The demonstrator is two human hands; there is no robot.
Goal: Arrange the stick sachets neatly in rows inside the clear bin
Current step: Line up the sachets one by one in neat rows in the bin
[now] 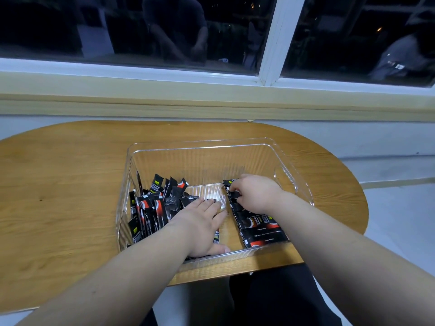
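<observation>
Under the right grip (254, 196), inside the clear bin (200, 143), a flat row of stick sachets (261, 228) lies edge to edge. This grip's fingers are curled, pinching one sachet (234, 196) at the row's far end, likely to square it with its neighbours. Just to its left, the left grip (200, 222) lies flat with straight fingers, holding nothing and pressed low in the bin. It probably keeps back the loose heap of sachets (155, 203) on its outer side. The bin stands on the bench (66, 184)
</observation>
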